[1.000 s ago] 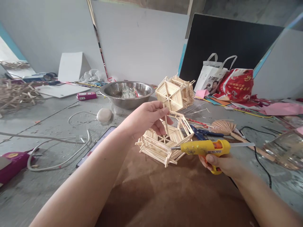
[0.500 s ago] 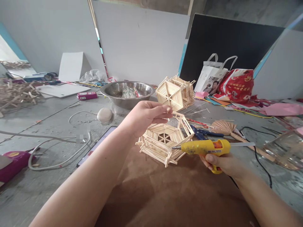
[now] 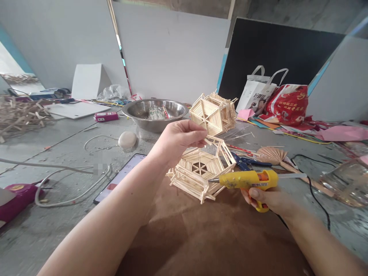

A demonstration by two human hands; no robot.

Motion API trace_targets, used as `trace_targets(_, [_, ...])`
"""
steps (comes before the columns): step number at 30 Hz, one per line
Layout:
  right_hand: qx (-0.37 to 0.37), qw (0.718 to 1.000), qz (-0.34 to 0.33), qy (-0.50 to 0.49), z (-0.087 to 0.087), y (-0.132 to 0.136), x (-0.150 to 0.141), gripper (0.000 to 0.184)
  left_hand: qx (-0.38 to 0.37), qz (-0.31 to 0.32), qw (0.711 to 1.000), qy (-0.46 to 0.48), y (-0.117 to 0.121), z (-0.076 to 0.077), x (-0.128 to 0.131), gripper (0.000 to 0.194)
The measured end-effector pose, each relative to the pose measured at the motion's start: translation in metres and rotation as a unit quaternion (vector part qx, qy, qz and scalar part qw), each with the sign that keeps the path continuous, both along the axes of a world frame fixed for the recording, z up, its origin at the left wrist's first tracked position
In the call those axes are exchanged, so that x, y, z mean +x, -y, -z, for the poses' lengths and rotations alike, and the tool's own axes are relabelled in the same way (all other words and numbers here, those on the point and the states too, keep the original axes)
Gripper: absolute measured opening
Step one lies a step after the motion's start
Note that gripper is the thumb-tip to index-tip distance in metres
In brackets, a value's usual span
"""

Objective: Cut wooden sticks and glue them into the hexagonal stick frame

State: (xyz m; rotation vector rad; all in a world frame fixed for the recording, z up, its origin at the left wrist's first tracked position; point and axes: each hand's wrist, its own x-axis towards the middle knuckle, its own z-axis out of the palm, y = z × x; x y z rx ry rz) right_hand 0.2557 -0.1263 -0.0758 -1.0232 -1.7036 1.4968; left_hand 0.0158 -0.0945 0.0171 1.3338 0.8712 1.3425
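Observation:
My left hand is raised over a hexagonal frame of thin wooden sticks that lies on brown paper. Its fingers are pinched together at the fingertips; a thin stick seems to be between them, pointing right. Behind the fingertips stands a second hexagonal stick frame, tilted on edge. My right hand grips a yellow glue gun by its handle, with the nozzle pointing left at the lying frame's right edge.
A steel bowl stands behind the frames. A phone lies left of my forearm, with cables and a white oval object beyond. Blue scissors, a stick fan, bags and a glass jar are on the right.
My left hand held a stick upright in the lying frame, then lifted and turned; the fingertips now pinch higher up beside the tilted frame. The glue gun has barely moved.

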Motion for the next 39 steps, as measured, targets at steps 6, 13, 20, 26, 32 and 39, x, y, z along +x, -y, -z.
trace_targets(6, [-0.005,1.0,0.005,0.016,-0.002,-0.001,0.004,0.034,0.025,-0.034,0.997,-0.058,0.006,-0.001,0.002,0.057])
trace_targets(13, [0.007,1.0,0.003,0.018,0.0,0.001,0.001,0.039,-0.008,-0.015,1.0,0.002,0.0,0.003,0.003,0.082])
trace_targets(20, [0.02,0.998,-0.015,0.053,-0.006,0.002,-0.001,0.041,-0.006,0.05,0.998,-0.028,-0.003,0.002,-0.005,0.058])
trace_targets(26, [0.034,0.998,-0.016,0.059,-0.008,0.003,-0.002,0.042,-0.023,0.034,0.998,-0.047,-0.005,0.003,-0.007,0.029])
trace_targets(32, [0.021,0.998,-0.015,0.064,-0.007,0.002,0.0,0.041,0.013,0.018,0.998,-0.058,-0.008,0.004,-0.009,0.015])
trace_targets(39, [0.017,0.997,-0.03,0.07,-0.008,0.001,0.003,0.042,0.043,-0.016,0.989,-0.14,-0.009,0.007,-0.007,0.009])
